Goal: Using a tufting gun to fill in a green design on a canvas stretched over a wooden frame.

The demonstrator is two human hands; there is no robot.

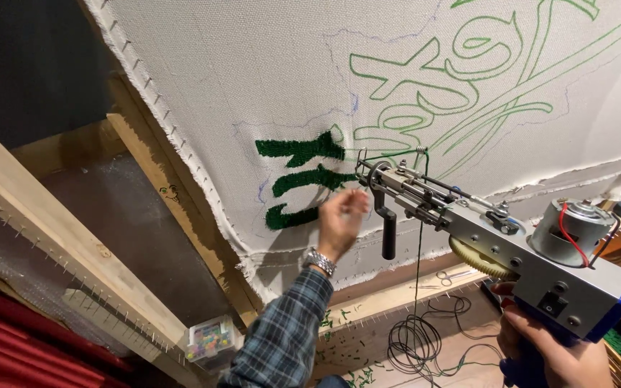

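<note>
The right hand is wrapped tight around the blue plastic handle of a tufting gun, fingers curled under it at the bottom right corner of the view. The gun is a boxy grey metal body with a silver drum-shaped motor on top, a thin red wire looping over it, a yellowish toothed gear at its flank, and a black rod-like front grip hanging down. Its long nose points up and left, the tip just beside the stretched cloth.

The left hand is raised between the gun's tip and the cloth, close to the tip, fingers loosely bunched and blurred (whether they pinch anything cannot be told). A metal link watch sits at the wrist above a blue plaid flannel sleeve.

The cloth is a coarse, pale woven sheet, frayed along its edges and hooked onto a rough wooden frame studded with small nails. Thin green outlines of curling shapes run across it; three shapes at the left are filled with dense, fuzzy dark green pile. A strand of green yarn drops from the gun's nose toward a loose dark coil on the wooden ledge below. A small clear box of coloured bits sits lower left.
</note>
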